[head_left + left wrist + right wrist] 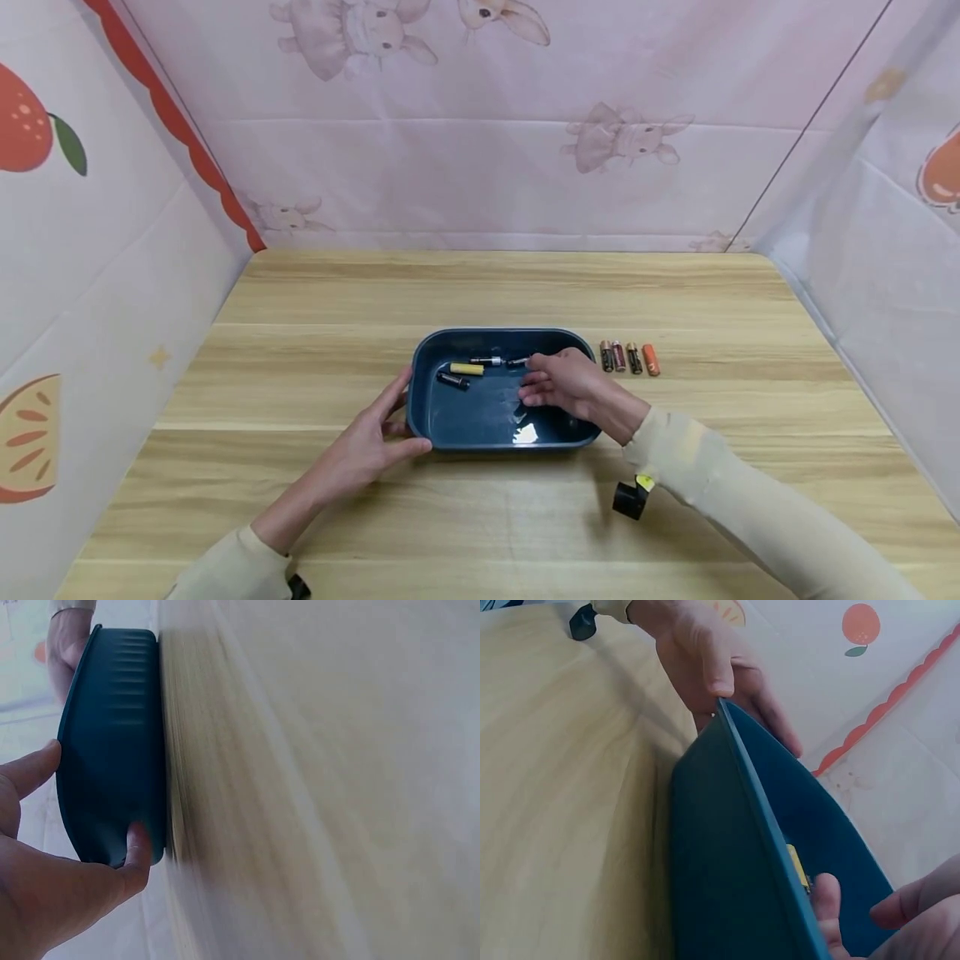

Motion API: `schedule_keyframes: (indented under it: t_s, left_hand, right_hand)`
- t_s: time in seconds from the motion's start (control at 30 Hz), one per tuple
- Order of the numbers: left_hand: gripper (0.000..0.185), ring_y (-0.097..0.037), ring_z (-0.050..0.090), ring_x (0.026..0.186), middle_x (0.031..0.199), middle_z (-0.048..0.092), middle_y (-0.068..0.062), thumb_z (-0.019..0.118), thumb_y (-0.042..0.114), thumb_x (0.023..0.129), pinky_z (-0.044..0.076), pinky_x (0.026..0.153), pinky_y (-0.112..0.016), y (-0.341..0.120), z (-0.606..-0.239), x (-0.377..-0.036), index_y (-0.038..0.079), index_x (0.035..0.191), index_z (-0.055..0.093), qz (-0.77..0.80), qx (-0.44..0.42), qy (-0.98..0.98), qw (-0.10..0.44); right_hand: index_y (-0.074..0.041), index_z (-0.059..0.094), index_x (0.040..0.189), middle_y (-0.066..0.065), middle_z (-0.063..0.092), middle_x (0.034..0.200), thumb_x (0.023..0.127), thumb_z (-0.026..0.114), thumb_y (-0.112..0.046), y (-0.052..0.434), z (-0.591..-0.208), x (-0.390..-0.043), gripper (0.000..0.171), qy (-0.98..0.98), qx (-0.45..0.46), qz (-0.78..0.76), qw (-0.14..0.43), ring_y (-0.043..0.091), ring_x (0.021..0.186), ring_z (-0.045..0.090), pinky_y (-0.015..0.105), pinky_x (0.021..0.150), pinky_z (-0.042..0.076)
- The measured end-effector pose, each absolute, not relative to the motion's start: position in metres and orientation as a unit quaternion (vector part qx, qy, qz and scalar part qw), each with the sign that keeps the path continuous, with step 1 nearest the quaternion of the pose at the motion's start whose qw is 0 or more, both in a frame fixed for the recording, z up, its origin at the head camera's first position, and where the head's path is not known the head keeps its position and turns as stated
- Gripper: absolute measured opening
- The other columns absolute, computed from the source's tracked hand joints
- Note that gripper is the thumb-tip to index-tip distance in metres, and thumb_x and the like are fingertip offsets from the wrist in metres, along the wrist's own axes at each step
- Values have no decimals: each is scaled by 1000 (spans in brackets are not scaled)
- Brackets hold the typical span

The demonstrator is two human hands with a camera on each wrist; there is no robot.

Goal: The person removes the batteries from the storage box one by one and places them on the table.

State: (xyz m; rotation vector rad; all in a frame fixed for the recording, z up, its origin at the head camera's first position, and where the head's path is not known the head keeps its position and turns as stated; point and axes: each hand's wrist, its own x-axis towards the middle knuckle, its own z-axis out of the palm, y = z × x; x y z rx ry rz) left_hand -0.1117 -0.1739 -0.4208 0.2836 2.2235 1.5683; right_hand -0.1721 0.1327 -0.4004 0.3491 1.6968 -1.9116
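A dark blue tray [480, 417] sits mid-table. My left hand [401, 421] braces its near left corner from outside, straight fingers along the left wall and thumb on the front wall; the left wrist view shows the thumb [139, 847] on the tray [112, 750]. My right hand [534, 367] reaches into the tray and pinches a dark battery [517, 362] near the far wall. Also lying in the tray are a yellow battery [467, 368], a black battery [453, 381] and a silver-ended battery [486, 360]. The right wrist view shows the tray's rim [757, 795] and the yellow battery [799, 866].
Several batteries [628, 357] lie in a row on the wooden table [300, 350] just right of the tray, the rightmost orange [651, 360]. Printed fabric walls close in the back and both sides. A black wrist camera [630, 498] hangs under my right sleeve.
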Motion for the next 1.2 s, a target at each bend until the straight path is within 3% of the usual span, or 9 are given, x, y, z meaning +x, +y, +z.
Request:
schedule_keyframes:
  t_s: [0.17,0.47,0.8,1.0,1.2]
  left_hand:
    - [97,-33,63,123,166,24,-24,75,11,96,50,105,-46,-174,-421,-113,23,168,10,562,100,796,203]
    - [90,-36,61,127,165,27,-25,71,16,100,50,105,-46,-171,-421,-114,20,168,12,562,96,799,191]
    - [89,-41,55,133,166,26,-24,67,4,100,52,101,-41,-159,-416,-115,15,167,10,579,66,789,195]
    - [91,-43,52,136,166,25,-25,67,1,100,52,100,-41,-156,-414,-115,15,168,9,582,53,787,199]
    - [91,-43,53,134,164,28,-27,67,0,99,53,99,-40,-157,-413,-113,15,167,9,582,55,787,196]
  right_hand:
    - [14,41,137,13,54,98,110,44,-10,128,-407,-174,37,618,147,-728,258,16,73,64,24,65,56]
    - [14,49,130,13,58,93,111,46,-13,126,-415,-178,33,626,159,-729,225,14,65,64,23,59,56]
    - [16,53,126,15,56,93,110,48,-12,125,-418,-187,32,641,160,-723,204,14,62,64,24,58,57]
    - [9,62,104,9,59,78,107,58,-15,124,-419,-195,25,699,160,-664,211,11,56,60,21,50,54]
    - [3,63,83,3,58,63,104,65,-21,119,-418,-201,32,760,129,-600,216,9,46,55,20,43,47]
